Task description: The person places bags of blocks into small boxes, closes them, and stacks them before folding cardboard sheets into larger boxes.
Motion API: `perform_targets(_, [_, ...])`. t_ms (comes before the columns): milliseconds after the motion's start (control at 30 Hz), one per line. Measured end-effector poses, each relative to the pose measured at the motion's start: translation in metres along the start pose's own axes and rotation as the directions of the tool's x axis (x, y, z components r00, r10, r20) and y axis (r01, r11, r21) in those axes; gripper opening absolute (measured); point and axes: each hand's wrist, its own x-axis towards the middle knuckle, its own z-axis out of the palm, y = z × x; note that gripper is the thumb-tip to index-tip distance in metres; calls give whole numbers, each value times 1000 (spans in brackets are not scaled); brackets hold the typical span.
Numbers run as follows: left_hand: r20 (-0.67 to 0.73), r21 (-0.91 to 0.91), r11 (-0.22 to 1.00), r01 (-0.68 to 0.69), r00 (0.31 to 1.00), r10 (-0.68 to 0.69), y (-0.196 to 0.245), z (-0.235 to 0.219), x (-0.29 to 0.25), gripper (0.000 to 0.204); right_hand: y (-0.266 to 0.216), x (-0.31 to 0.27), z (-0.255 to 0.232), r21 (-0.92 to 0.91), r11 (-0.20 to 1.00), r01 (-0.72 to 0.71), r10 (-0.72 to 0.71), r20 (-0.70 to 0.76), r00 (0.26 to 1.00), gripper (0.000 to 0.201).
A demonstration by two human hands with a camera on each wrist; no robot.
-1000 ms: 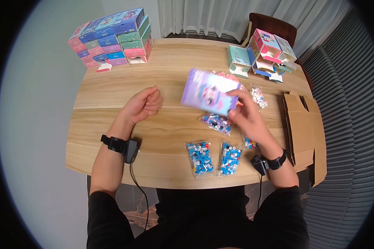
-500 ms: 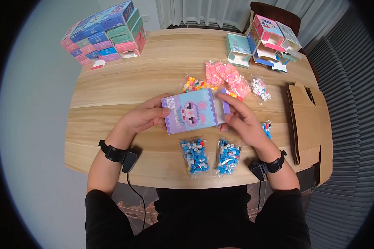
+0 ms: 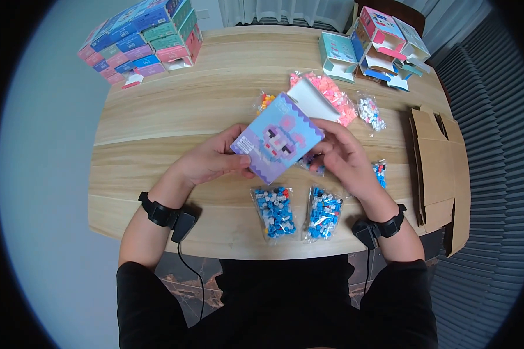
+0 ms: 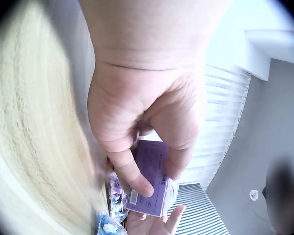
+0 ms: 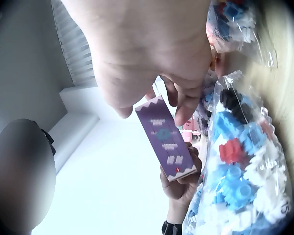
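Observation:
A purple and light-blue box (image 3: pixel 279 139) with a pixel-style character on its face is held tilted above the table. My left hand (image 3: pixel 215 160) pinches its lower left edge, thumb on the printed face. A white flap (image 3: pixel 313 100) stands out at the box's far end. Beside the right edge of the box is my right hand (image 3: pixel 344 157), its fingers loosely bent and right at that edge. The right wrist view shows the box's purple narrow side (image 5: pixel 166 139), with the right thumb and fingers spread near its end. What the box holds is hidden.
Two bags of blue and white bricks (image 3: pixel 275 212) (image 3: pixel 324 212) lie near the front edge. Bags of pink pieces (image 3: pixel 337 96) and white pieces (image 3: pixel 371 111) lie beyond the box. Stacked boxes (image 3: pixel 140 43) stand far left, opened boxes (image 3: pixel 384 43) far right, flattened cardboard (image 3: pixel 439 168) at right.
The right hand brought the box leftward to the left hand, which came to grip it. Since then the box has turned so its flap end points away, and the right fingers have come off that end.

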Motion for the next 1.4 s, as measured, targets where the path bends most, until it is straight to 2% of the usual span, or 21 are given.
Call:
perform_targets(67, [1, 55, 998, -26, 1000, 26, 0, 4, 1, 61, -3, -2, 14, 52, 999, 10, -10, -6, 1000, 48])
perform_targets(100, [54, 156, 986, -62, 997, 54, -2, 5, 1, 63, -7, -3, 18, 49, 999, -2, 2, -7, 1000, 46])
perform_targets(167, [167, 348, 926, -146, 982, 92, -4, 6, 2, 68, -4, -5, 9, -63, 997, -42, 39, -54, 998, 47])
perform_targets(267, [183, 404, 912, 70, 971, -155, 5, 16, -1, 68, 0, -3, 1, -6, 1000, 5, -6, -115, 993, 47])
perform_targets(333, [111, 660, 739, 134, 956, -272, 27, 37, -4, 64, -2, -2, 3, 116, 992, 46, -28, -155, 988, 46])
perform_targets(400, [123, 820, 572, 18, 971, -207, 25, 41, -5, 62, -9, -1, 9, 251, 967, 54, -4, -194, 981, 45])
perform_targets(467, [271, 878, 406, -251, 963, 9, 5, 36, -5, 61, -9, -2, 6, 248, 967, 52, -11, -163, 987, 45])
perform_targets(567, [252, 905, 346, -248, 967, 35, 1, 39, -7, 56, -5, -2, 6, 264, 962, 73, -32, -156, 987, 46])
perform_targets(767, [223, 897, 401, -188, 974, -42, 3, 36, -3, 35, -5, -2, 8, 293, 953, 78, -28, -170, 985, 48])
perform_targets(867, [181, 758, 650, -53, 975, -131, 7, 31, -3, 31, -2, -2, 6, 303, 949, 86, -29, -189, 982, 48])
perform_targets(967, [157, 437, 898, -56, 988, -15, -19, 1, 5, 28, 1, -2, 2, 307, 946, 105, -40, -209, 977, 47])
perform_targets(1033, [100, 281, 957, -79, 994, 53, -22, -12, 7, 26, 1, -2, -1, 302, 946, 119, -49, -229, 972, 46])
perform_targets(1067, [69, 199, 975, -94, 994, 82, -19, -15, 8, 25, 1, -2, -5, 339, 934, 116, -53, -190, 980, 46])
perform_targets(1100, [112, 42, 996, -77, 991, 72, -14, -19, 6, 21, 1, -3, -10, 374, 921, 112, -58, -150, 987, 46])
perform_targets(1133, [55, -6, 995, -101, 993, 101, -13, -18, 7, 20, 0, -3, -12, 409, 906, 105, -65, -112, 992, 46])
perform_targets(1233, [-88, -186, 962, -201, 978, 188, -12, -17, 8, 21, -11, 0, 2, 468, 868, 166, -23, -296, 955, 45])
perform_targets(1300, [-142, -346, 890, -295, 955, 261, -9, -20, 11, 25, -12, -4, 3, 442, 890, 110, -10, -224, 975, 42])
perform_targets(1333, [-156, -359, 872, -333, 942, 296, -7, -19, 11, 27, -12, -4, 3, 426, 901, 83, -1, -188, 982, 41])
perform_targets(1400, [-186, -383, 830, -406, 914, 362, 0, -16, 8, 31, -11, -4, -6, 184, 982, -49, 39, 55, 998, 38])
